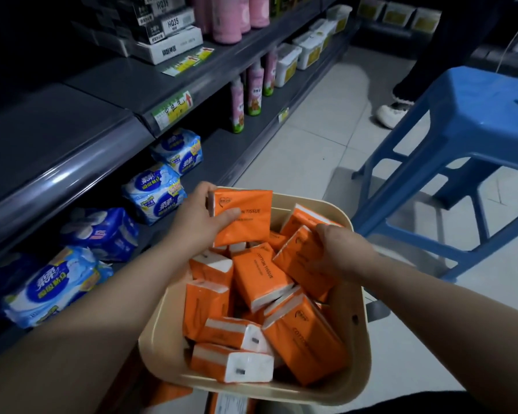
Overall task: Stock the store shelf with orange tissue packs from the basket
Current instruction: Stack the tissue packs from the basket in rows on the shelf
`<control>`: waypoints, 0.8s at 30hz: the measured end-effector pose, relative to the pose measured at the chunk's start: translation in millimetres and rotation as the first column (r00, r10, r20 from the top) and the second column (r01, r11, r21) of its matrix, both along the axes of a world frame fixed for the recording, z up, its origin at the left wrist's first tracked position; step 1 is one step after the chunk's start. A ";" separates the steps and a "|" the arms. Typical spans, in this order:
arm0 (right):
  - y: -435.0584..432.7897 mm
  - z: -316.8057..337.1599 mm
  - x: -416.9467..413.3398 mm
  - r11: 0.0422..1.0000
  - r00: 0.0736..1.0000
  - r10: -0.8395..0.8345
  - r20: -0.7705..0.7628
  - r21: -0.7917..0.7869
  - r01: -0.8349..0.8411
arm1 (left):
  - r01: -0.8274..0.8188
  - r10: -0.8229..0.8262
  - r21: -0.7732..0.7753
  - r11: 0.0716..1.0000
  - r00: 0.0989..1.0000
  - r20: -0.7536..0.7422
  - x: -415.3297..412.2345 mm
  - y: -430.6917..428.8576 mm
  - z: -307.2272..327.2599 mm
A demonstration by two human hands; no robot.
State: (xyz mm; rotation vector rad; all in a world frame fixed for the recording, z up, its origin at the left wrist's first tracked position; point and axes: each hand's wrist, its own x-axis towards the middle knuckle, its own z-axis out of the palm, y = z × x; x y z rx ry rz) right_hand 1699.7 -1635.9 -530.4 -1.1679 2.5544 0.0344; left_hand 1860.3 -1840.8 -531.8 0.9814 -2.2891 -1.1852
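Note:
A beige basket [355,348] sits low in front of me, filled with several orange tissue packs [260,279]. My left hand [198,219] grips one orange pack [245,216] and holds it lifted above the basket's far left rim. My right hand [344,249] grips another orange pack [299,258] that still lies among the others at the basket's right side. The dark store shelf [72,138] runs along my left, with a bare grey board at middle height.
Blue and white packs [159,189] fill the bottom shelf. Pink bottles [237,106] and white tubs [287,64] stand farther along. A blue plastic stool [473,127] stands to the right on the tiled floor. Another person's feet [392,113] are behind it.

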 end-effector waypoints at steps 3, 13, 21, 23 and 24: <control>-5.3 0.4 3.8 0.999 0.999 0.034 0.022 0.003 -0.034 | -0.002 0.002 -0.048 0.999 1.000 -0.004 21.8 -0.1 17.5; -52.2 74.3 51.6 0.921 0.992 0.118 0.048 -0.378 -0.092 | -0.125 0.143 -0.238 0.963 0.988 0.060 109.1 -27.0 88.1; -113.8 146.3 140.6 0.780 0.962 0.243 0.125 -0.615 -0.117 | -0.227 0.266 -0.365 0.903 0.962 0.058 226.0 -45.5 156.4; -131.2 158.9 165.6 0.750 0.960 0.235 0.152 -0.656 -0.079 | -0.273 0.313 -0.408 0.871 0.949 0.032 257.8 -49.9 171.0; -139.7 164.5 178.5 0.732 0.955 0.229 0.190 -0.680 -0.040 | -0.306 0.347 -0.425 0.852 0.938 0.019 274.0 -52.3 177.9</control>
